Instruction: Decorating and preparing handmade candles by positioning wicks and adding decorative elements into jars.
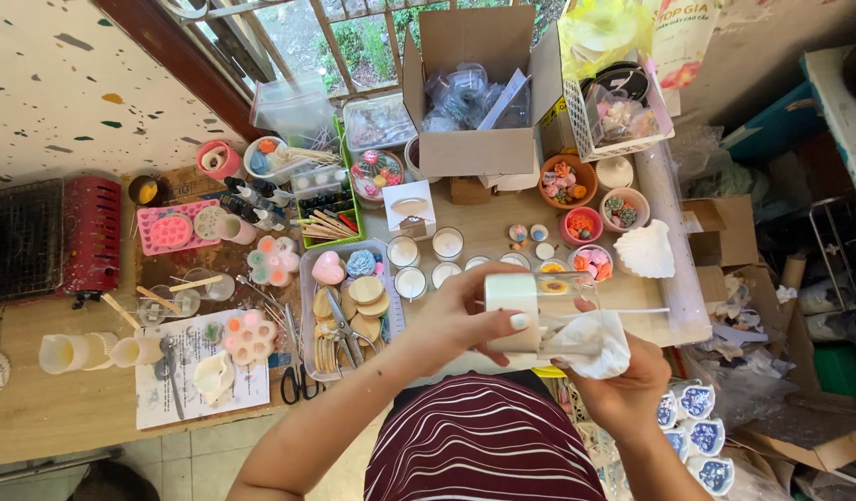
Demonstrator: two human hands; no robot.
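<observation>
Clearly, in the head view, the person is holding a glass candle jar [537,314] in front of the body, above the near edge of the wooden table [66,408]. The left hand [460,320] is wrapping around the jar from the left side, with the fingers closing over the white, wax-filled part and the thumb lying underneath. The right hand [623,376] is staying below and to the right of the jar, and it is pinching a white cloth [597,345] which is touching the clear end of the glass. So both hands are occupied: the left one is grasping the jar, the right one is grasping the cloth.

The jar is lying on its side, not upright. Its long axis is running nearly left to right in the picture, with the white end toward the left hand and the transparent end pointing to the right, toward the cloth. The left hand is the nearer one, because it is carrying the jar; the right hand is reaching it only through the cloth. Whether the cloth is going inside the opening is hard to tell.

Beyond the jar, several small white candles [426,263] are standing on the table, well apart from both hands.
</observation>
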